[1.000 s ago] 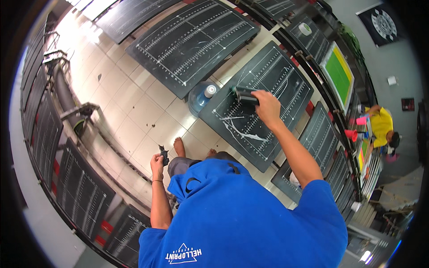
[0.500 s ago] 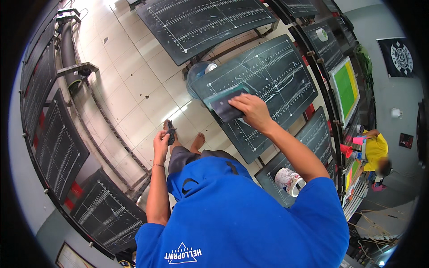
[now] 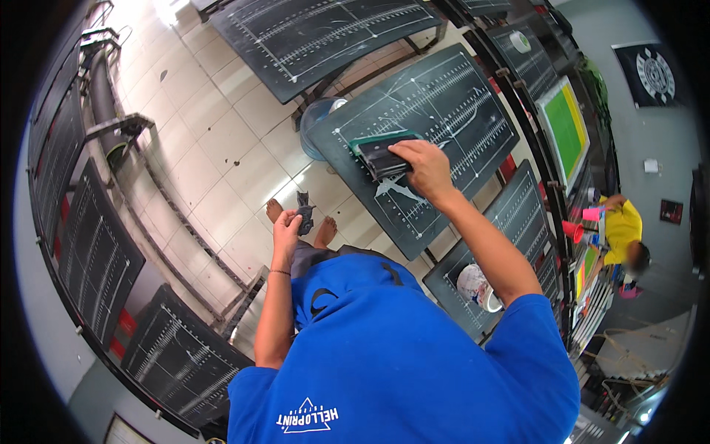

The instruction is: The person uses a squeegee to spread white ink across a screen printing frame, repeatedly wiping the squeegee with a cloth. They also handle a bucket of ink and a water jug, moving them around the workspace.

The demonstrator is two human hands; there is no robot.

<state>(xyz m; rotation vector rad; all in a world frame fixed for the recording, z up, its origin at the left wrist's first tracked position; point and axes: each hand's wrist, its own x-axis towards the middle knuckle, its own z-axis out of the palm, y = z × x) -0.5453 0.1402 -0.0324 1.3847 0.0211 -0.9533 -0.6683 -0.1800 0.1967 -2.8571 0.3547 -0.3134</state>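
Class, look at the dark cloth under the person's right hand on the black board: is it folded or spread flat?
Folded. The dark cloth forms a compact layered pad with stacked edges under the right hand on the black board.

The right hand (image 3: pixel 423 164) presses a dark, green-edged scraper (image 3: pixel 383 153) flat against a black tabletop (image 3: pixel 458 103) ruled with white lines. The left hand (image 3: pixel 285 229) grips a small dark tool (image 3: pixel 304 214) (too small to identify) above the tiled floor (image 3: pixel 214 148). A white tub (image 3: pixel 475 286) sits on a lower tabletop (image 3: pixel 510 222).
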